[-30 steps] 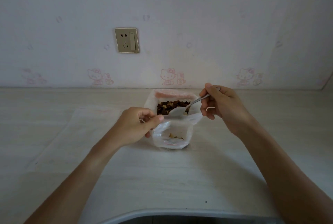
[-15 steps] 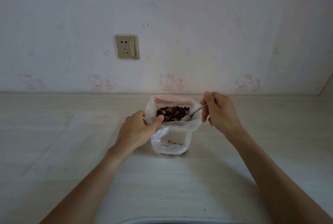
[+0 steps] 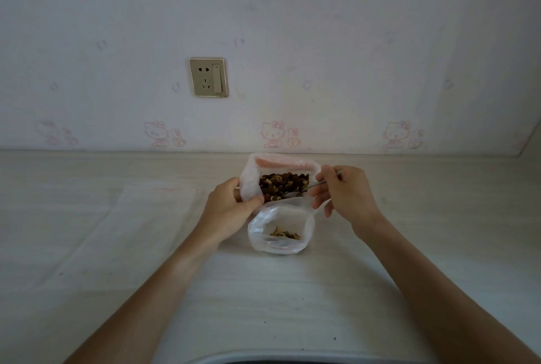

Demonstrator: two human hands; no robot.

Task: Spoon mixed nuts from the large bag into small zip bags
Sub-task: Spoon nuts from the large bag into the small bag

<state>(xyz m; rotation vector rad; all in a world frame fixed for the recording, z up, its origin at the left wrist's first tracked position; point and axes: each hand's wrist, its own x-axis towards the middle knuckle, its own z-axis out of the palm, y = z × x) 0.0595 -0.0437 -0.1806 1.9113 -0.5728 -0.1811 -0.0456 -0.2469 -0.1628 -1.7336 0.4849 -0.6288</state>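
The large bag stands open near the wall, with dark mixed nuts showing inside. In front of it stands a small clear zip bag with a few nuts at its bottom. My left hand pinches the left rim of the large bag between thumb and fingers. My right hand grips the handle of a metal spoon. The spoon's bowl dips into the nuts at the right side of the large bag.
Several empty flat zip bags lie on the pale wooden counter to the left. A wall socket sits on the wall above. A curved dark edge runs along the bottom of the view.
The spoon went from above the bags down into the nuts in the large bag. My left hand shifted from the small bag's rim to the large bag's rim. The view tilted up slightly.
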